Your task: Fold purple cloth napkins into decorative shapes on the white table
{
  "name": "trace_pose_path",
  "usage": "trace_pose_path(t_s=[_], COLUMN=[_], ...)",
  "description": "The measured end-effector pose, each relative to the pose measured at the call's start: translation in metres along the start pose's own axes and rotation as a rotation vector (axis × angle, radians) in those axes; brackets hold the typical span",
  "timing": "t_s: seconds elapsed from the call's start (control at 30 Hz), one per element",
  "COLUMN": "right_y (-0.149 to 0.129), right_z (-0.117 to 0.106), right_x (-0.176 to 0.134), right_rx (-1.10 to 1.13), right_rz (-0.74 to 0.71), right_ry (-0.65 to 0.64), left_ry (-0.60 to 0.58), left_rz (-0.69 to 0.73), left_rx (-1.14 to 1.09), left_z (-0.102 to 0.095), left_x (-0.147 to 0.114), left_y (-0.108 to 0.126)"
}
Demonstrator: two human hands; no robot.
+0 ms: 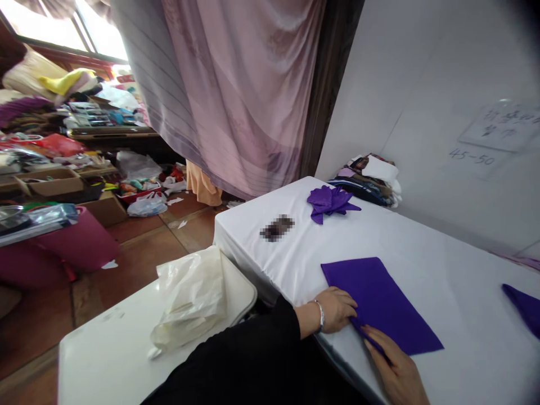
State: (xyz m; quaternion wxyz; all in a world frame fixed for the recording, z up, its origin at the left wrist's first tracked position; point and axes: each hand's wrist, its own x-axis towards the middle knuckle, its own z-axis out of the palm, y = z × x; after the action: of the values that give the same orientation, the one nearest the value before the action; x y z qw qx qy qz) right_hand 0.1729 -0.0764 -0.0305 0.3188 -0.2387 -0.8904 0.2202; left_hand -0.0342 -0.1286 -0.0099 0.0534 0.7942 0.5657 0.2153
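A flat purple cloth napkin (pixel 382 298) lies on the white-covered table (pixel 476 304), its near edge turned up in a narrow fold. My left hand (pixel 335 309), with a silver bracelet at the wrist, pinches the left part of that edge. Lower and to the right, my right hand (pixel 396 360) grips the same rolled edge between thumb and fingers. Farther back on the table sits a purple cloth folded into a pointed, flower-like shape (pixel 329 201). At the right border, part of another purple cloth (pixel 525 309) shows.
A pixelated dark object (pixel 277 228) lies on the table's left side. Folded clothes (pixel 369 180) are piled by the wall. To my left, a white side table (pixel 105 349) holds a crumpled cream plastic bag (pixel 192 298). A pink curtain (pixel 248 95) hangs behind; boxes and bags clutter the left.
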Motion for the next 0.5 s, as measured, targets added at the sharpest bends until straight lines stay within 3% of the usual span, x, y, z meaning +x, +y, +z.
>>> trace_pose_path(t_s=[0.37,0.5], right_y=[0.004,-0.003], right_z=[-0.018,-0.02], right_x=[-0.011,-0.013], right_rx=[0.03,0.032], right_rz=[0.1,0.118], right_ry=[-0.017,-0.084], left_ry=[0.012,0.02], left_rz=[-0.086,-0.073], left_rx=[-0.042,-0.061], left_z=[-0.007,-0.005], left_x=[-0.002,-0.005], left_y=[-0.015,-0.013])
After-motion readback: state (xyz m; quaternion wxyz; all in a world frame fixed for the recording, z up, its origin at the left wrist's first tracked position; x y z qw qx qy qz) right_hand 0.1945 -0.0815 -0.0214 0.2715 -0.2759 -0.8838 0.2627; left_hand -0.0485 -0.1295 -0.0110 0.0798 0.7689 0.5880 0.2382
